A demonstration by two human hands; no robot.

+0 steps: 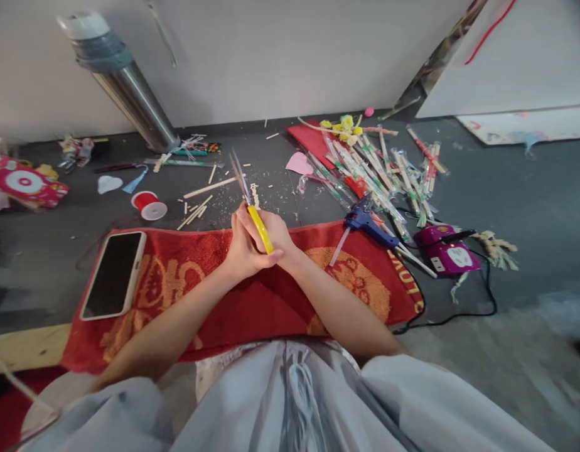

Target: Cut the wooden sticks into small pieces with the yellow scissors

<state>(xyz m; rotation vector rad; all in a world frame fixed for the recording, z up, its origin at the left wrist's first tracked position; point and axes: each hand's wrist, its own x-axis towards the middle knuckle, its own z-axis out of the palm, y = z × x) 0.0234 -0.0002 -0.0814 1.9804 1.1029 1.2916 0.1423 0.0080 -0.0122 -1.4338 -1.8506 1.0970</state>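
Both my hands are clasped together above the near edge of the table, around a pair of yellow-handled scissors. My left hand is closed on the handle from the left, its thumb lying across under the yellow loop. Wrapped around the handle from the right is my right hand, with most of its fingers hidden. The scissor blades point away and slightly left, looking nearly shut. Below and beside them lie a thin wooden stick, short cut pieces and pale crumbs.
A red towel lies under my forearms, with a phone on its left. Around stand or lie a steel thermos, a red ribbon spool, wrapped chopsticks, a blue glue gun and a purple box with a cord.
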